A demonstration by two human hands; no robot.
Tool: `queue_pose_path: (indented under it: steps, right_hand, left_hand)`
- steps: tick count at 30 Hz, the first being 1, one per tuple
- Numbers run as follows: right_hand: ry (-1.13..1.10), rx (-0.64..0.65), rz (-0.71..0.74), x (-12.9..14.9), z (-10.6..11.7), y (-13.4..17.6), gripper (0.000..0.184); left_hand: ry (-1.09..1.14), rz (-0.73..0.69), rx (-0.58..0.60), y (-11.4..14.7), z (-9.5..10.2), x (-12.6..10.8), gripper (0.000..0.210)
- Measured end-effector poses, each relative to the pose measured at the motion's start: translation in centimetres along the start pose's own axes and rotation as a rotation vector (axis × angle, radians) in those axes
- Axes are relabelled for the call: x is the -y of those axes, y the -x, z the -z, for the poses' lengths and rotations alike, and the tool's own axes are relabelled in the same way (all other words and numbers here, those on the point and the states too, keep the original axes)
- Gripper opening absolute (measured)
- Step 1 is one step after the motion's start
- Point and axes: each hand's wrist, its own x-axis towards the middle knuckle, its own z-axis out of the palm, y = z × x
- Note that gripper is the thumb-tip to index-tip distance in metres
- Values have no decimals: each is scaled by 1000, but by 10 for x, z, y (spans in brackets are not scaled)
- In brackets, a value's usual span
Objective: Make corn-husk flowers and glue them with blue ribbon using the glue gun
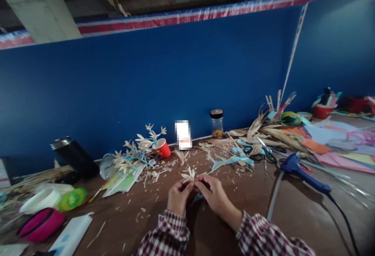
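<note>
A small pale flower made of dried corn husk (189, 175) points its petals up and away from me, just above the meeting fingertips. My left hand (178, 196) pinches its base between thumb and forefinger. From the other side my right hand (216, 194) closes its thumb and fingers at the same spot, so the flower's base is hidden. A bit of light blue material (197, 198) shows beneath the fingers; whether it is joined to the flower I cannot tell. Finished husk flowers on blue stems (145, 144) stand and lie around a tilted red paper cup (162, 148).
A blue glue gun (304, 174) lies at right, its cord trailing forward. Scissors (267, 153), husk strips (278, 135) and coloured paper (328, 139) crowd behind it. A lidded jar (217, 125) stands by the blue partition (175, 72). A black flask (76, 158) leans at left.
</note>
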Motion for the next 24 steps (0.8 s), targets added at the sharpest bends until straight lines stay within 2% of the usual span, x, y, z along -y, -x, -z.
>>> queue_pose_path:
  steps: [9,14,24]
  right_hand:
    - [41,-16,14,-3,0,-1,19]
    - [44,-23,10,-6,-1,-1,20]
    - [-113,-19,-65,-2,-4,-1,20]
  left_hand:
    - [-11,9,-66,5,-6,-4,19]
    - [-16,9,-38,7,-9,-9,21]
    - [127,56,-23,7,-11,-11,21]
